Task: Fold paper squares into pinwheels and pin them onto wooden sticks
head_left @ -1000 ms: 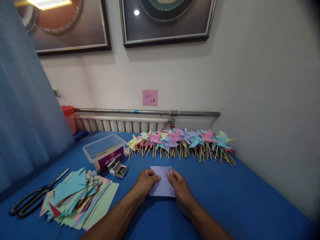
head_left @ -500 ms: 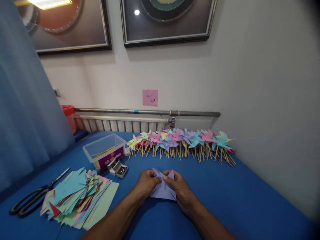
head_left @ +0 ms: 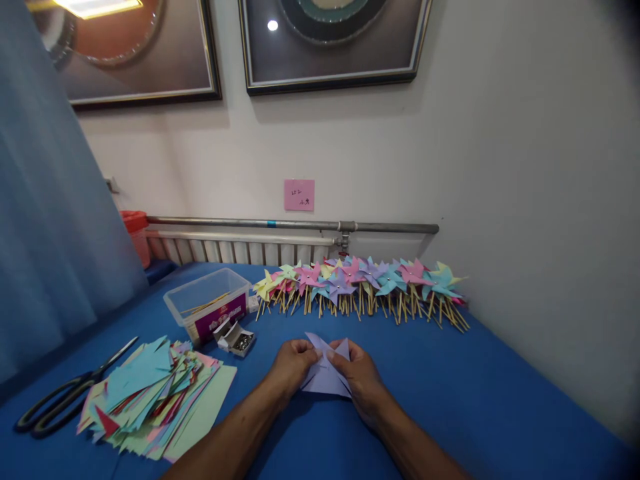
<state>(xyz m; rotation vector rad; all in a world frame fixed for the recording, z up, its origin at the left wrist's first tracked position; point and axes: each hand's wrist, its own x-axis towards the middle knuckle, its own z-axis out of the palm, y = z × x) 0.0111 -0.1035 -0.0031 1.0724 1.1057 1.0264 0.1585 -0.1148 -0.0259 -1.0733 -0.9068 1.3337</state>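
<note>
both hands meet over a lilac paper square (head_left: 325,375) lying on the blue table (head_left: 450,393), just in front of the person. left hand (head_left: 291,367) fingers curled, thumb and fingertips pinching the paper's left edge near the middle. right hand (head_left: 361,373) likewise closed on the right side, thumb pressing toward the centre. two paper corners stand up as points between the hands; the rest lies flat.

containers: clear plastic tub (head_left: 209,307), open top, left of the hands and well apart; a few thin wooden sticks lie along its floor, and a purple-red label shows on its front wall. just beside it, nearer the hands, a small cardboard box (head_left: 234,338) with flaps open, holding small metal bits, too small to tell apart.

left of that, a loose stack of coloured paper squares (head_left: 150,397), scissors (head_left: 60,400) beside it. along the wall, a row of finished pinwheels (head_left: 360,283) on sticks.
</note>
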